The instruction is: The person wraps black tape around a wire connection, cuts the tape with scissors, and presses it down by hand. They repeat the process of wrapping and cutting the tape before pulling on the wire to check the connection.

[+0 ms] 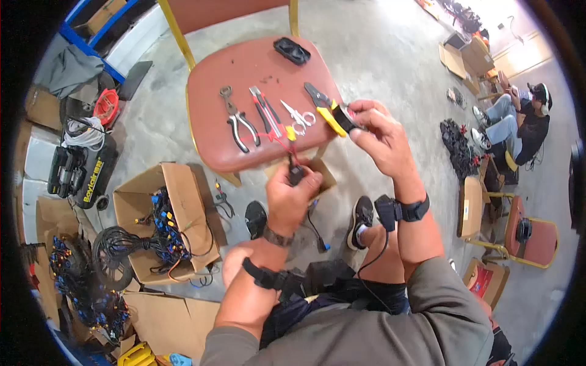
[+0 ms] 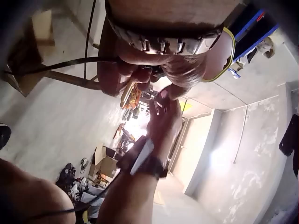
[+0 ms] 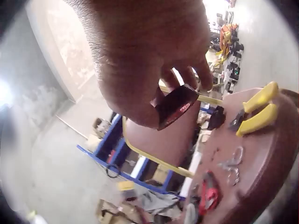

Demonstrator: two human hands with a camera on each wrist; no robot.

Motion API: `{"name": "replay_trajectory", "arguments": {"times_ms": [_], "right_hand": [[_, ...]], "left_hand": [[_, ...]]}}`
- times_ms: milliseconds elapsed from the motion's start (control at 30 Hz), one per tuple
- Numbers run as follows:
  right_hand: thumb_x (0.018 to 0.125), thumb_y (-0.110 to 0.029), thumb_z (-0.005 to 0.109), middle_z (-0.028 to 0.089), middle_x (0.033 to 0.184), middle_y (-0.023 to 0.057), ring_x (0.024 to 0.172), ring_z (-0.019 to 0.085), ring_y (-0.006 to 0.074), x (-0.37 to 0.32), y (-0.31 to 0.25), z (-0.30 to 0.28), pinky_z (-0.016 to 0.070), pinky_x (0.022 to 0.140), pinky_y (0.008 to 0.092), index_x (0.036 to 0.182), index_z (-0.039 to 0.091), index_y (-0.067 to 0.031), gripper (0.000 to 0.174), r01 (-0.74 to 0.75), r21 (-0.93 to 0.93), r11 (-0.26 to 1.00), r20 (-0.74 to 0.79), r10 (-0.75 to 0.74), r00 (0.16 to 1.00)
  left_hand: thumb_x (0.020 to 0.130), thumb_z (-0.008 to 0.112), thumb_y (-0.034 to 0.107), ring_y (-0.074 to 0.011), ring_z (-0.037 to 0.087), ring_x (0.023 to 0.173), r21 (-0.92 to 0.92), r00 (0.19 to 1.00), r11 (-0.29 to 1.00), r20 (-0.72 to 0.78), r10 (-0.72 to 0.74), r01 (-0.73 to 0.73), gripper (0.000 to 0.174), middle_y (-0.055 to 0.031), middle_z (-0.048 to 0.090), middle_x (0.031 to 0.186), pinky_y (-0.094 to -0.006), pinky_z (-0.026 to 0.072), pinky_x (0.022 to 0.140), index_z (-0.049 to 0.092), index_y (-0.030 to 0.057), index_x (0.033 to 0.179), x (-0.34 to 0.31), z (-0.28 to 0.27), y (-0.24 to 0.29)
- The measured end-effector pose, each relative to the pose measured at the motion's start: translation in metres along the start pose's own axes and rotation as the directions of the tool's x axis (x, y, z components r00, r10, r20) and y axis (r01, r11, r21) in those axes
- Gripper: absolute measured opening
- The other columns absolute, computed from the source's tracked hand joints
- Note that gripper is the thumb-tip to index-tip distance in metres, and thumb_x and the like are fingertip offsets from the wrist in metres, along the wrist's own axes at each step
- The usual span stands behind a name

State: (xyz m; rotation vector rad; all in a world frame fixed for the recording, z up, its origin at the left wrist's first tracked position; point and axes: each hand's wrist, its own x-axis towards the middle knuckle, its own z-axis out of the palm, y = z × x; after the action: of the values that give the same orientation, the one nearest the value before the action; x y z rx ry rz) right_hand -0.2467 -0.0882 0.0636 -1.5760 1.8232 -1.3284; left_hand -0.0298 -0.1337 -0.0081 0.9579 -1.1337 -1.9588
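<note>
My left hand (image 1: 288,200) pinches a small black plug-like piece (image 1: 295,174) in front of the chair's near edge. Thin red wires with a yellow connector (image 1: 290,132) run up from it over the seat. In my right hand (image 1: 384,139) is a roll of black tape (image 1: 347,118), gripped between thumb and fingers; red print shows on the tape roll (image 3: 180,109) in the right wrist view. Beside it lie yellow-handled pliers (image 1: 332,116). Further left on the seat are folding scissors (image 1: 298,117), a red utility knife (image 1: 267,113) and dark-handled pliers (image 1: 238,125).
The red chair seat (image 1: 213,79) also bears a black crumpled item (image 1: 292,50). A cardboard box (image 1: 201,210) of cables stands at left, near a black cylinder (image 1: 97,174). Another person (image 1: 528,131) sits at far right. A loose cable (image 1: 317,229) lies between the feet.
</note>
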Motion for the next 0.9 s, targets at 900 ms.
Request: {"name": "replay_trajectory", "arguments": {"times_ms": [900], "right_hand": [[0.077,-0.016,0.077,0.064,0.1,0.0134,0.094,0.063,0.0275,-0.112,0.057,0.001,0.0512,0.082,0.0383,0.087,0.065,-0.0005,0.022,-0.025,0.23,0.973,0.193,-0.021,0.981]], "left_hand": [[0.083,0.072,-0.006,-0.0101,0.065,0.087,0.325,0.983,0.938,0.172,0.068,-0.121,0.037,-0.0043,0.071,0.097,-0.0258,0.0531,0.08,0.064,0.0004,0.119,-0.009,0.025,-0.03]]}}
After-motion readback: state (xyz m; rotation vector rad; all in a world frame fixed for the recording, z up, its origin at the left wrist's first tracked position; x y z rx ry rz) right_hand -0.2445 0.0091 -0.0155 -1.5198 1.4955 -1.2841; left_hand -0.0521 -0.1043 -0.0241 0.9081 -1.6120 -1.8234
